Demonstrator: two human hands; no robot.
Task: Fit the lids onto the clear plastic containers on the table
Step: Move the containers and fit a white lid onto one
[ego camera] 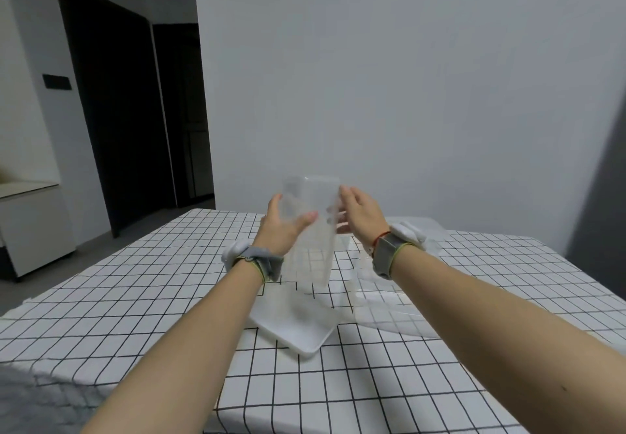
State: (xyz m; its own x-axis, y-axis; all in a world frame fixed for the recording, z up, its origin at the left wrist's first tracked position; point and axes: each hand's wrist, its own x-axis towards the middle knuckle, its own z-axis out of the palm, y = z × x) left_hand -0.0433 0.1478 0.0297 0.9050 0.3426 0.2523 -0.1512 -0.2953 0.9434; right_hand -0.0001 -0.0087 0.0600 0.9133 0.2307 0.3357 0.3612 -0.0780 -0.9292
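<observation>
A clear plastic container [311, 230] is lifted above the table, held upright and tilted between both hands. My left hand [284, 227] grips its left side with the thumb across the front. My right hand [359, 213] presses against its right side, fingers partly behind it. Below it a white lid [294, 325] lies flat on the checked tablecloth [152, 284]. A second clear container [389, 301] lies on the cloth under my right forearm, partly hidden. More clear plastic [430, 230] shows behind my right wrist.
The table stands against a white wall [406, 95]. A dark doorway [128, 112] opens at the left, with a white cabinet [30, 227] beside it. The table's front edge runs across the bottom of the view.
</observation>
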